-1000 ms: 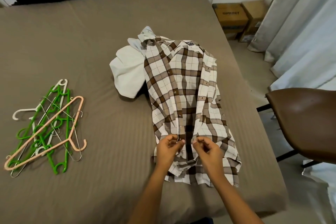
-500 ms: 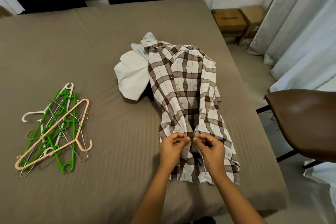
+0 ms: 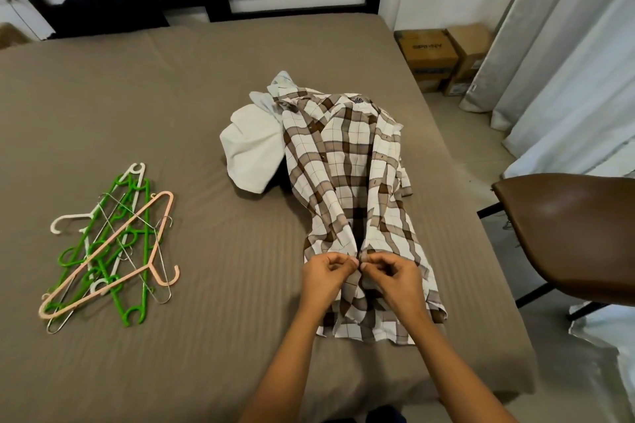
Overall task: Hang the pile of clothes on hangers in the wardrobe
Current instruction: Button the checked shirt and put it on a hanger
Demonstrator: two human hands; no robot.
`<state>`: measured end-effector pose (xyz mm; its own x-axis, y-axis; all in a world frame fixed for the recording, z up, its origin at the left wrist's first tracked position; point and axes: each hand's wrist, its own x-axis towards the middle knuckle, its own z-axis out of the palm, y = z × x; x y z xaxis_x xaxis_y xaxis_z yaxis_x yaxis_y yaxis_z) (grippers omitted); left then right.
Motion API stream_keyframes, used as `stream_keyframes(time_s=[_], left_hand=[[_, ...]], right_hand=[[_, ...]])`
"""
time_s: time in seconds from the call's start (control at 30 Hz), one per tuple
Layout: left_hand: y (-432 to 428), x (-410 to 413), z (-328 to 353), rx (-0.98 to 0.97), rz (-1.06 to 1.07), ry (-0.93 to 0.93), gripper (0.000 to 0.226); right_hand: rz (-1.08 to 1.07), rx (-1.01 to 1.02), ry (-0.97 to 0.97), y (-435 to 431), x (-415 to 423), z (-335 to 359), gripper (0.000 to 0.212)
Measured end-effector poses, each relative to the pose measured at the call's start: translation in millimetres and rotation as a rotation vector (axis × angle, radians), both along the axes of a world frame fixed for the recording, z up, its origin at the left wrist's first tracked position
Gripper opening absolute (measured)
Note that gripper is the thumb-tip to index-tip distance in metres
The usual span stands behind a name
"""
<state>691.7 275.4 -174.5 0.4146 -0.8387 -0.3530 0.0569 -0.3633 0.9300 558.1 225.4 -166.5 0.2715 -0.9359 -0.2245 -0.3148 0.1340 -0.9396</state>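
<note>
Left hand (image 3: 326, 273) and right hand (image 3: 391, 271) drawn together, fingertips now meeting (a gap a second ago). Plaid shirt (image 3: 347, 161) front edges pinched closer, cloth bunched narrower there.

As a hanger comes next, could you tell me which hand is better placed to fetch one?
Probably the left hand: the hangers lie on its side of the bed, while the right hand, pinching the shirt, could hold it.

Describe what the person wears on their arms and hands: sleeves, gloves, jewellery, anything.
Nothing shows. The left hand and right hand are gloveless, with no ring, watch or bracelet visible. No sleeve appears on either arm as far as the bottom edge of the view, so any sleeve ends above that.
</note>
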Motion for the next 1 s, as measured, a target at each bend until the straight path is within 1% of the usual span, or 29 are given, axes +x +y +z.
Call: stream_keyframes(time_s=[0.1, 0.23, 0.33, 0.4, 0.47, 0.53, 0.63, 0.7, 0.77, 0.8, 0.83, 0.93, 1.0], left_hand=[[0.1, -0.5, 2.6, 0.023, -0.005, -0.014, 0.004], [-1.0, -0.2, 5.1, 0.081, -0.042, -0.036, 0.005], [-3.3, 2.5, 6.0, 0.123, -0.078, -0.063, 0.005], [-6.0, 4.4, 7.7, 0.141, -0.109, -0.105, 0.004], [-10.1, 5.1, 9.2, 0.156, -0.163, -0.171, 0.002], [-13.7, 3.3, 12.9, 0.183, -0.22, -0.251, 0.005], [-15.9, -0.9, 18.0, 0.214, -0.237, -0.323, 0.005], [-16.2, -4.8, 18.8, 0.239, -0.217, -0.349, 0.018], [-16.1, -10.0, 18.6, 0.264, -0.183, -0.316, 0.036], [-15.7, -12.8, 18.8, 0.269, -0.158, -0.272, 0.04], [-15.3, -15.7, 18.2, 0.266, -0.129, -0.227, 0.04], [-14.0, -21.9, 13.6, 0.244, -0.008, -0.065, 0.027], [-13.3, -24.8, 10.7, 0.274, 0.075, 0.035, 0.022]], right_hand=[[0.012, 0.023, -0.031, 3.9, -1.6, 3.3, 0.014], [0.081, -0.005, 0.06, 5.1, -6.5, 7.1, 0.015], [0.171, -0.092, 0.148, 4.7, -7.4, 15.0, 0.015], [0.185, -0.135, 0.172, 6.3, -5.9, 18.3, 0.02], [0.118, -0.117, 0.18, 8.5, -4.2, 14.6, 0.021], [0.018, -0.087, 0.169, 13.0, -1.1, 9.2, 0.015], [-0.13, -0.065, 0.158, 20.0, 6.0, 5.1, 0.015], [-0.16, -0.088, 0.185, 24.0, 9.6, 6.8, 0.009], [-0.162, -0.132, 0.238, 27.5, 11.9, 8.7, 0.006], [-0.155, -0.165, 0.268, 29.5, 12.4, 8.0, 0.008], [-0.148, -0.2, 0.297, 31.6, 12.6, 6.7, 0.009], [-0.142, -0.312, 0.381, 35.4, 14.5, 2.2, 0.008], [-0.118, -0.377, 0.444, 34.6, 16.3, -1.1, 0.006]])
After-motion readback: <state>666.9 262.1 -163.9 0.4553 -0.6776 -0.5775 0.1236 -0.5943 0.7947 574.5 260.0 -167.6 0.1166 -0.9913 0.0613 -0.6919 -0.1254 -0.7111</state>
